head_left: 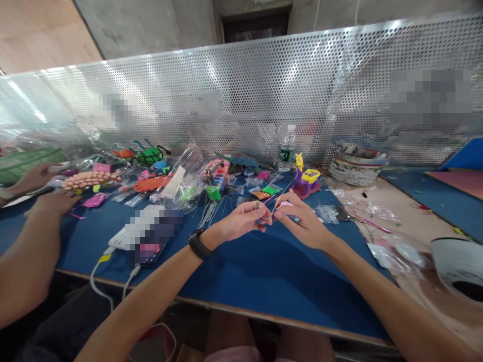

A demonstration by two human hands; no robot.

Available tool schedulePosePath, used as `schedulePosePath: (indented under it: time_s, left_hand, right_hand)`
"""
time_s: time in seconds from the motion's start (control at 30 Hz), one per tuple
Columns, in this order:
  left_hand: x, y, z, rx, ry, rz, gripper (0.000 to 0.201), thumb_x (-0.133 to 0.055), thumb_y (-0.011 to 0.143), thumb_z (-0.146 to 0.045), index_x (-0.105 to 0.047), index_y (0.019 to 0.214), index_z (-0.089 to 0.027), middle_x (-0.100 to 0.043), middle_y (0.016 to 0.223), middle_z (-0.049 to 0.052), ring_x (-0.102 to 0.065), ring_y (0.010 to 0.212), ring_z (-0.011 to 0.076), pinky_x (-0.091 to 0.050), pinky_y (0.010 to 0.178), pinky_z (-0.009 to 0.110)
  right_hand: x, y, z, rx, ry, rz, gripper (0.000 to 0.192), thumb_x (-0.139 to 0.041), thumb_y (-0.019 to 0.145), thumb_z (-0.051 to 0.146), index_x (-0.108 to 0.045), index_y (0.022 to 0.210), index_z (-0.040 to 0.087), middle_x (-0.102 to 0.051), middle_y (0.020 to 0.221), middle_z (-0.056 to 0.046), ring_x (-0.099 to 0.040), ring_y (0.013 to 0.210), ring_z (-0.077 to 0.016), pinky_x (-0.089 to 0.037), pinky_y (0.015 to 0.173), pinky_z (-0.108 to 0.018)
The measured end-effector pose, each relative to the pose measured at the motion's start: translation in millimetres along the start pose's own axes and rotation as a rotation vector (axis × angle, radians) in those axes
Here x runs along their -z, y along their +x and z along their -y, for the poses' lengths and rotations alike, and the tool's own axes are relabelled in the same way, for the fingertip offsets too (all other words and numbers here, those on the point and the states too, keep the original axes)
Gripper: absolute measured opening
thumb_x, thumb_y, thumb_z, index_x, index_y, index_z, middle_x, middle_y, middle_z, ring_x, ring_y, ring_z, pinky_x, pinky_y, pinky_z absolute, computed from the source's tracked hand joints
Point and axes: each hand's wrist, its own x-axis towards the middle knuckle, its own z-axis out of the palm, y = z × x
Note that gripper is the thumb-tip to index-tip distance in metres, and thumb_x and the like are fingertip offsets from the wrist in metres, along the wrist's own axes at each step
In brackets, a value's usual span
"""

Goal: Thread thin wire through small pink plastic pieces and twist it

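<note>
Perforated metal sheeting (264, 90) is running across the back of a blue table (264, 271) crowded with small bags and bright bead figures. Both hands are meeting above the mat, the left hand (241, 221) and the right hand (302, 223) each pinching closed on a thin wire (277, 195) with something pink at the fingertips. What exactly sits between the fingertips is too small and blurred to make out, and a ring-like bit there is no clearer. Up and away from the grip, the wire is slanting toward a purple and yellow toy (306, 182), its long axis running from near-left to far-right. Just beyond the grip, more loose wires (211, 211) are lying on the mat. Far to the left of the grip, another person's hand (53, 201) is resting on the mat, the arm cut off by the edge. A water bottle (287, 148) is standing behind the toy.
</note>
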Motion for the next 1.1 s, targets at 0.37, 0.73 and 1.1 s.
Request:
schedulePosePath:
  time_s: [0.37,0.73,1.1]
  left_hand:
    - [0.8,-1.1,0.0,0.112,-0.06,-0.006,0.031,-0.079,0.079,-0.04,-0.064,0.079,-0.012,-0.06,0.074,0.003,-0.054,0.066,0.0102,-0.046,0.063,0.024]
    - [-0.5,-1.9,-4.9,0.065,0.08,-0.007,0.034,-0.075,0.082,-0.043,-0.061,0.077,-0.013,-0.061,0.072,0.004,-0.052,0.062,0.0091,-0.035,0.057,0.023]
    - [12.5,-0.6,-2.9,-0.008,0.311,0.013,0.034,-0.064,0.09,-0.047,-0.063,0.085,-0.013,-0.064,0.078,0.005,-0.053,0.067,0.0099,-0.035,0.059,0.023]
  right_hand:
    - [-0.4,-0.6,-2.4,0.004,0.052,-0.002,0.023,-0.052,0.099,0.028,-0.073,0.089,0.025,-0.06,0.105,-0.007,-0.059,0.103,-0.0201,-0.05,0.092,-0.041]
    - [-9.1,-0.8,-12.7,-0.162,0.268,-0.17,0.011,-0.071,0.086,0.039,-0.078,0.082,0.032,-0.063,0.117,-0.005,-0.06,0.111,-0.0228,-0.051,0.094,-0.047]
    - [-14.9,-1.9,-5.6,-0.322,0.223,-0.209,0.012,-0.075,0.082,0.041,-0.076,0.076,0.03,-0.055,0.098,-0.003,-0.058,0.094,-0.0194,-0.052,0.083,-0.04]
